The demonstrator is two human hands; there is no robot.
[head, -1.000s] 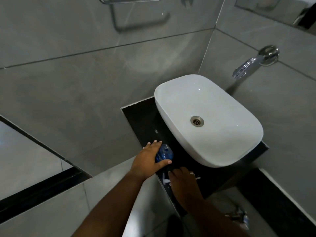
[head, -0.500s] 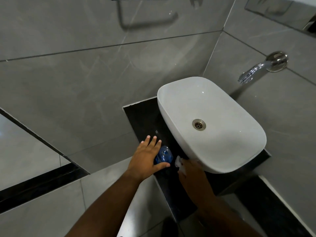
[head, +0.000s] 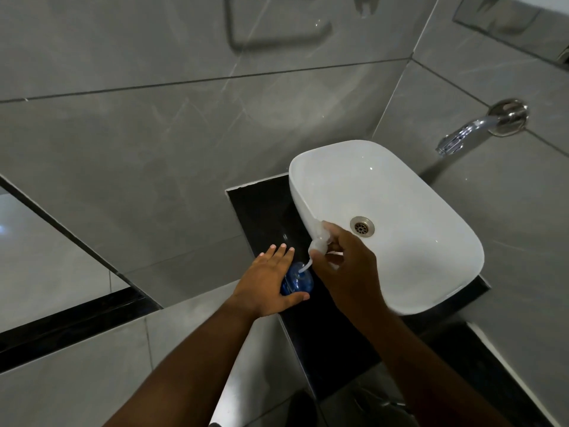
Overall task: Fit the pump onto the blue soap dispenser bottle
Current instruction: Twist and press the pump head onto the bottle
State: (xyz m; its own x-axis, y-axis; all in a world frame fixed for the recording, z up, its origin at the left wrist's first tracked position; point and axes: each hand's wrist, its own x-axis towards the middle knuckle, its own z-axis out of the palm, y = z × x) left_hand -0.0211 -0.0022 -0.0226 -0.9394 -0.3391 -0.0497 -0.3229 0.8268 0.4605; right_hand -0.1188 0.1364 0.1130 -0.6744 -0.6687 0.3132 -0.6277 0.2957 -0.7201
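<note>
The blue soap dispenser bottle [head: 298, 282] stands upright on the black counter [head: 261, 211], left of the basin. My left hand [head: 267, 281] wraps its left side, fingers straight and thumb curled across the front. My right hand [head: 346, 266] holds the white pump [head: 320, 241] above and right of the bottle. The pump's thin tube [head: 306, 266] slants down, its tip at the bottle's mouth. Part of the pump head is hidden by my fingers.
A white oval basin [head: 400, 186] with a metal drain [head: 362, 226] sits on the counter to the right. A chrome spout [head: 474, 131] juts from the grey tiled wall above it. A towel rail [head: 271, 13] hangs at the top.
My right hand has picked the pump up off the counter's front and carried it up over the bottle. The left hand stays on the bottle. The camera has shifted slightly.
</note>
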